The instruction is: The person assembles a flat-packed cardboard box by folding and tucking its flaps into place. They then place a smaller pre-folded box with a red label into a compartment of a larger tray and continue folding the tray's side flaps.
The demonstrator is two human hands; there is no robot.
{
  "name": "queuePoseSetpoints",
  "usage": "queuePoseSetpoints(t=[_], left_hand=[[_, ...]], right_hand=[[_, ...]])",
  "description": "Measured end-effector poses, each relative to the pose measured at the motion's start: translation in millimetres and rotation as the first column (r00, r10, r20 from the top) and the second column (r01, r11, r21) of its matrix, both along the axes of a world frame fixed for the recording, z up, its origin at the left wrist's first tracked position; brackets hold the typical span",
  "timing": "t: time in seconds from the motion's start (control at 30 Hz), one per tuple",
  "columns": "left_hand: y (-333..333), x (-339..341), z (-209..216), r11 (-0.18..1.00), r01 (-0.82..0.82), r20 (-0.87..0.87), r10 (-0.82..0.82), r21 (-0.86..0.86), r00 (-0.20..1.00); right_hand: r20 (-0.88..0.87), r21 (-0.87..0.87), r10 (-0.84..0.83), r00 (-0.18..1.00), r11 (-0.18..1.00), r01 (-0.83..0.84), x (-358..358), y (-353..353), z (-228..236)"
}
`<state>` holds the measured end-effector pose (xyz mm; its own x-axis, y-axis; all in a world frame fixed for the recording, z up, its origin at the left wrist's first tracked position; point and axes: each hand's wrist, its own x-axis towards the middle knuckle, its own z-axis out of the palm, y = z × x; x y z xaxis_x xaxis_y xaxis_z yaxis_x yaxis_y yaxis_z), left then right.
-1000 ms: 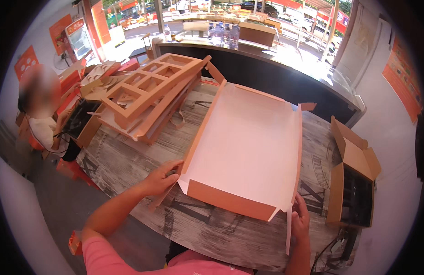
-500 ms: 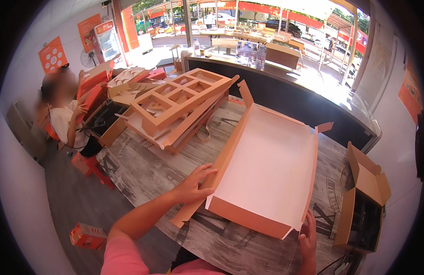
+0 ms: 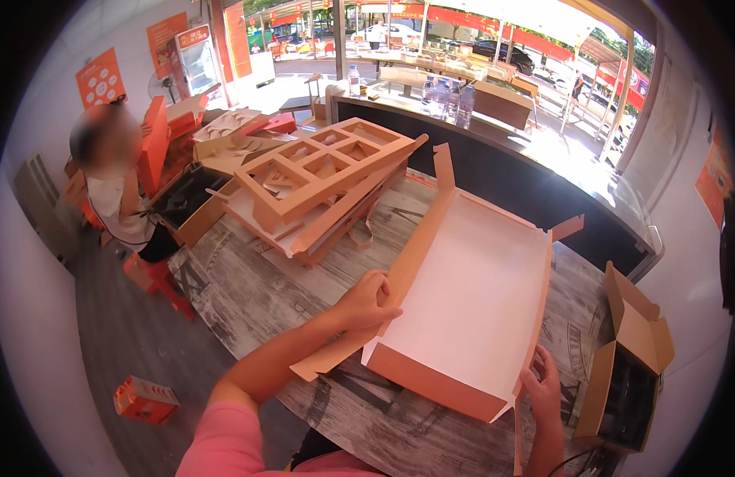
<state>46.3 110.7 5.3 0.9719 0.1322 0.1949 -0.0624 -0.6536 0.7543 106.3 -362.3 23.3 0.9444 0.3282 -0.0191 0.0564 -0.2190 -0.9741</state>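
A shallow cardboard box (image 3: 479,286), white inside and brown outside, lies tilted across the table in front of me. Its near wall stands up, while narrow end tabs stick out at the far corners. My left hand (image 3: 369,304) pinches the long left side panel, fingers curled over it and thumb toward the white inside. At the near right corner, my right hand (image 3: 544,381) has its bent fingers on the right side wall. A loose strip of that side hangs down beside the right wrist.
A cardboard divider frame (image 3: 327,163) rests on stacked box pieces at the left. An open brown carton (image 3: 622,389) with dark contents stands at the right. Beyond the counter's dark front are several bottles (image 3: 447,99). A seated person (image 3: 117,191) handles red boxes at far left.
My left hand has slid up along the left panel and its fingers have curled in. My right hand has risen onto the right wall, and a strip there now hangs down.
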Motion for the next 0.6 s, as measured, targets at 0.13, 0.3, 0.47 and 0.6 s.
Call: queuePoseSetpoints(t=[0.13,0.3,0.47,0.6], left_hand=[[-8.9,3.6,4.0,0.999,-0.028,-0.031,0.028,-0.026,0.999],[-9.3,-7.3,-12.3,0.993,-0.031,0.124,0.017,0.113,0.992],[-16.9,-13.9,-17.9,0.922,-0.023,0.256,-0.084,0.386,0.963],[-21.9,-19.8,-16.6,0.91,0.007,0.18,-0.089,0.415,0.98]], right_hand=[[0.156,-0.203,-0.01,0.988,0.978,0.043,13.7,1.0,-19.4],[0.132,-0.231,0.009,0.991,0.973,0.022,8.6,9.1,-7.7],[0.35,-0.503,0.145,0.926,0.863,0.055,3.5,11.7,-6.5],[0.459,-0.604,0.23,0.858,0.79,0.111,-10.5,25.8,-7.0]])
